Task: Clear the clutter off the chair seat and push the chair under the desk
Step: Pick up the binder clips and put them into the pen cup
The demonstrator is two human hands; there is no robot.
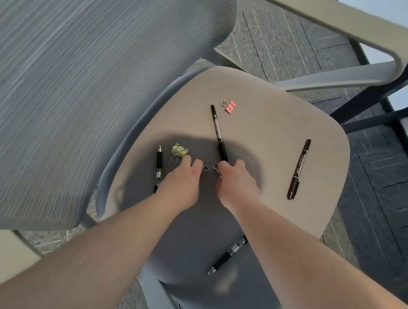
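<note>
Head view | right hand (233, 181) fingers (239, 164) closing on black marker pen (218, 132), long axis pointing away | left hand (182, 177) fingers curled beside yellow binder clip (179, 150), hold unclear.

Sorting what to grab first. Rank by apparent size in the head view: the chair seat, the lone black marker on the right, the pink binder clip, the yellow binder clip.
1. Chair seat
2. Black marker
3. Yellow binder clip and pink binder clip: they look alike, and the yellow lies nearer the camera, so no ranking.

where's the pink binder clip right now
In the head view, the pink binder clip lies on the far part of the chair seat, just right of the tip of the long black marker and beyond both hands.
</note>
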